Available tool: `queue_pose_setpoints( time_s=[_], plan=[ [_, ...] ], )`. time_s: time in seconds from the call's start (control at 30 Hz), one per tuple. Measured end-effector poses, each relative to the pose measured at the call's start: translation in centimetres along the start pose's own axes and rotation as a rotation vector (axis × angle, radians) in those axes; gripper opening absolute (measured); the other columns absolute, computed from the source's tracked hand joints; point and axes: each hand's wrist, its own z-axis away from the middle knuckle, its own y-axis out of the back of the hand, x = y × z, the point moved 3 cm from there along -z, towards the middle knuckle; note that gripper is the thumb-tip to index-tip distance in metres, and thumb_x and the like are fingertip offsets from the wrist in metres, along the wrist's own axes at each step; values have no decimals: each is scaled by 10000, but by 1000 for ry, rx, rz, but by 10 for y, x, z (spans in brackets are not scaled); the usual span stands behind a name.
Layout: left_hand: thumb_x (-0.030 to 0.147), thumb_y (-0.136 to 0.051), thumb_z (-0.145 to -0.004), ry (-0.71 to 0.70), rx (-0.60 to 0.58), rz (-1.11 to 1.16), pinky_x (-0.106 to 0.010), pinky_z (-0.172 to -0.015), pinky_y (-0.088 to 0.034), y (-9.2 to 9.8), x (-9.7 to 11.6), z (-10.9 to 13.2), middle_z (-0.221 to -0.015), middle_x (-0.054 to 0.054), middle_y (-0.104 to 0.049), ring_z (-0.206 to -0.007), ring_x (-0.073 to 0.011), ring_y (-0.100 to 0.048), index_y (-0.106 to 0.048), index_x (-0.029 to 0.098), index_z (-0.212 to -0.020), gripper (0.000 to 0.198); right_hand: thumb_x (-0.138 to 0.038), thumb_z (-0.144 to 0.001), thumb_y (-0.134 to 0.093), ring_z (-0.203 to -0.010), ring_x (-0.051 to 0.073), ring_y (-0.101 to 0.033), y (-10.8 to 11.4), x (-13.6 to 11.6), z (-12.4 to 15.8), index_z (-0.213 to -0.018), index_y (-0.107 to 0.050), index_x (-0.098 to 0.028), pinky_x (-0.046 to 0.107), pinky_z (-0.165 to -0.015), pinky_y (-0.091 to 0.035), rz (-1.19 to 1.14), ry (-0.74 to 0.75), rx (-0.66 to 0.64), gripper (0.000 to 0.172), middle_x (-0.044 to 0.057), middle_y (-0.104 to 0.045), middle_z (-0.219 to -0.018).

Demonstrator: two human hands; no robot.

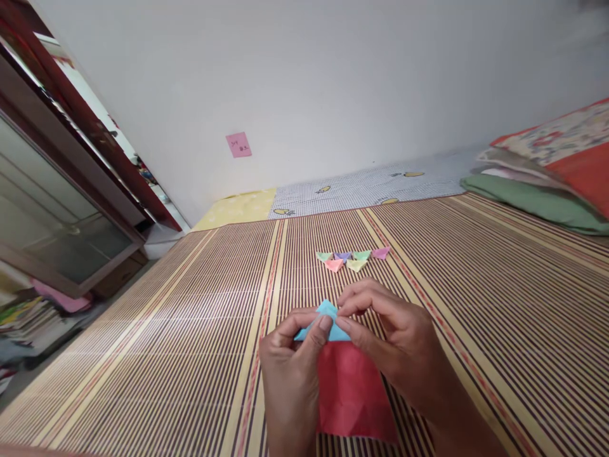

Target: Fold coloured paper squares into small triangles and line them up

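Observation:
A light blue piece of paper, folded into a triangle with its tip pointing away from me, is held up between both hands. My left hand pinches its left part, thumb pressed on the near face. The fingers and thumb of my right hand close on its right edge near the tip. Below the blue paper lies a red sheet of paper with faint creases, partly covered by my left hand. Beyond my hands, several small folded paper triangles in green, purple, pink and yellow sit in two rows.
A striped bamboo mat covers the bed. Folded bedding and a floral red pillow are piled at the right. A pink note is stuck on the wall. A glass-panelled cabinet stands at the left.

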Motion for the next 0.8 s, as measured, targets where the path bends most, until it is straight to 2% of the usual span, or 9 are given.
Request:
queue_pose_setpoints(
  time_s=[0.3, 0.5, 0.63, 0.8],
  plan=[
    [306, -847, -758, 15, -34, 46, -260, -693, -513, -2, 1, 0, -783, -27, -732, -688, -145, -599, -836, 226, -785, 85, -150, -886, -690, -875, 185, -652, 1, 3, 2, -832, -658, -227, 327, -781, -511, -31, -49, -4, 100, 7, -665, -900],
    [272, -835, -773, 19, -64, 63, -253, -715, -507, -2, 0, 0, -788, -18, -720, -745, -154, -625, -837, 239, -802, 43, -136, -887, -683, -879, 179, -647, 2, 0, 1, -829, -659, -228, 318, -778, -506, 11, -13, 0, 111, 1, -664, -893],
    [245, -827, -779, 31, -99, 91, -247, -677, -492, -3, 0, 0, -793, -19, -728, -729, -151, -619, -836, 243, -805, 27, -134, -900, -673, -864, 159, -627, 3, 0, 1, -906, -664, -240, 300, -761, -490, 31, -7, -8, 106, -13, -659, -912],
    [240, -820, -786, 20, -119, 84, -255, -669, -491, -4, 0, -1, -810, -35, -741, -730, -159, -622, -831, 229, -793, 18, -159, -925, -665, -934, 160, -631, 4, -3, 1, -914, -680, -242, 305, -827, -485, 43, 29, -35, 85, -7, -647, -960]
  ],
)
